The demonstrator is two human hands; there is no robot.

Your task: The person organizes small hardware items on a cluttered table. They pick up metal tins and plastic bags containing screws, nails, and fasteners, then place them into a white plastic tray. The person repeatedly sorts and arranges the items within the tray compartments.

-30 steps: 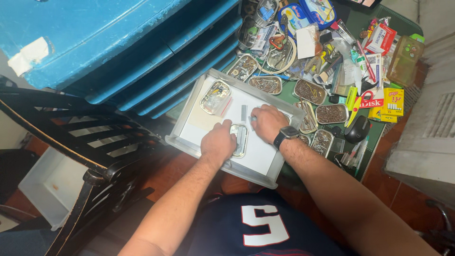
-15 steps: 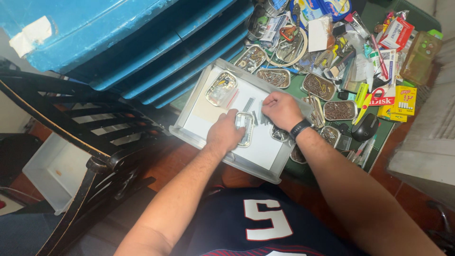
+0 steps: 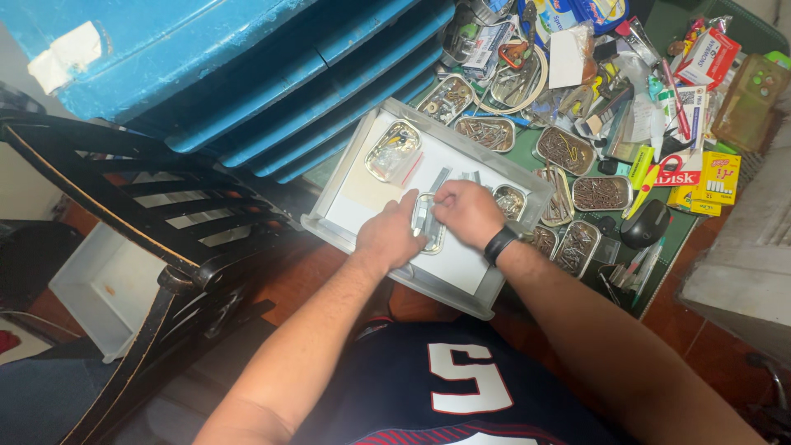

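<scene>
Below, both hands meet over a small tin (image 3: 426, 221) lying in the middle of the grey tray (image 3: 362, 134). Left hand (image 3: 389, 236) grips the tin's near edge; right hand (image 3: 468, 212) pinches something at its top, too small to identify.

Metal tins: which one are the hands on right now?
The tin lying in the middle of the pale tray, between the left hand and right hand. The other tins lie apart from the hands, in the tray's corners or outside on the green mat.
</scene>
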